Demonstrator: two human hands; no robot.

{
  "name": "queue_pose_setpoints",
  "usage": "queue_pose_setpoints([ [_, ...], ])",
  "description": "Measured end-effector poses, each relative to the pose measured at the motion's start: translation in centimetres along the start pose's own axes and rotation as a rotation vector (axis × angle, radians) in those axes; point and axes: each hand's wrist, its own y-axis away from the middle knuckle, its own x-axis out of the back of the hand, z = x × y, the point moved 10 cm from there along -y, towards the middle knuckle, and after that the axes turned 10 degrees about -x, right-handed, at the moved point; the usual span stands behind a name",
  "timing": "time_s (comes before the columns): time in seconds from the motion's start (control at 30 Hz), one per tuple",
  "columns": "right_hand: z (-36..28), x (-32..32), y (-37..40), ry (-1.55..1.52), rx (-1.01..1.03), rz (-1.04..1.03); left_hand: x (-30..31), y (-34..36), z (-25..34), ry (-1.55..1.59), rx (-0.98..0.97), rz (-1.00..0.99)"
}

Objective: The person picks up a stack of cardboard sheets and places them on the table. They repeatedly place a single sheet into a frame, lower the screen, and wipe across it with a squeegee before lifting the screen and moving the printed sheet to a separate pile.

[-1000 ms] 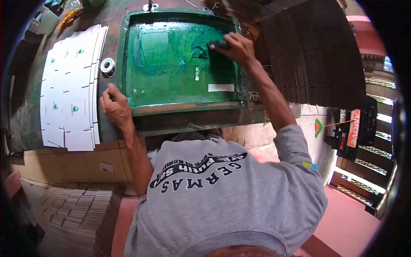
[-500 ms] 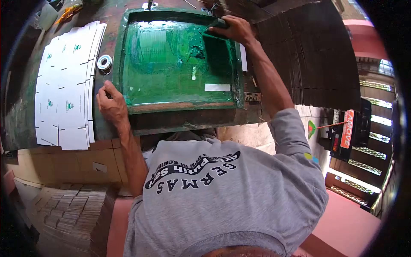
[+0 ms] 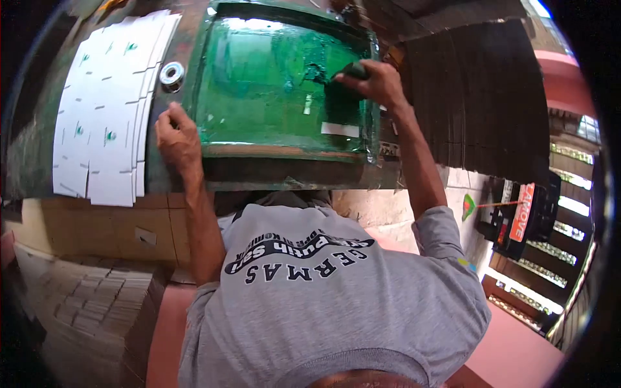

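Observation:
A green screen-printing frame (image 3: 278, 150) lies on the table, its mesh wet and smeared with dark green ink. My right hand (image 3: 380, 84) is closed around the dark handle of a squeegee (image 3: 352, 70), over the right part of the mesh. The squeegee's lower part is hard to make out against a dark green patch. Just outside the frame's left side is my left hand (image 3: 179, 137), fingers curled in; whatever they may hold is hidden. Above that hand stands a small round spool or tin (image 3: 172, 75). A pale strip (image 3: 339, 130) shows on the mesh's lower right.
White printed card sheets (image 3: 107, 110) with small green logos lie overlapped on the table at left. Dark corrugated sheets (image 3: 479, 97) lie at right. Below on the left, bundles of stacked card (image 3: 107, 304) stand on the floor. A pink surface (image 3: 517, 352) is at lower right.
My right hand has drawn the squeegee from the frame's top right corner toward me. My left hand's fingers look more curled. The whole view has shifted slightly.

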Motion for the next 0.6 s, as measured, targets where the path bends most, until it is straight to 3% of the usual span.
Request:
queue_pose_setpoints([
  [0.03, -0.3, 0.1, -1.4, -0.104, -0.102, -0.05, 0.1, 0.1, 0.2, 0.013, 0.003, 0.002],
  [0.13, -5.6, -0.4, -6.5, -0.38, -0.138, -0.053, 0.4, 0.0, 0.1, -0.001, -0.019, 0.06],
  [0.23, -12.2, -2.4, -11.6, -0.203, -0.071, -0.058, 0.7, 0.0, 0.4, 0.055, -0.027, 0.075],
  [0.33, -18.1, -3.2, -13.7, 0.132, 0.183, 0.247, 0.7, 0.0, 0.4, 0.032, -0.017, 0.056],
  [0.47, -20.7, -4.6, -8.8, 0.122, 0.398, 0.539, 0.8, -0.1, 0.3, 0.107, -0.015, 0.077],
  [0.6, -22.2, -4.3, -1.9, 0.115, 0.421, 0.567, 0.7, -0.1, 0.3, 0.104, 0.001, 0.052],
])
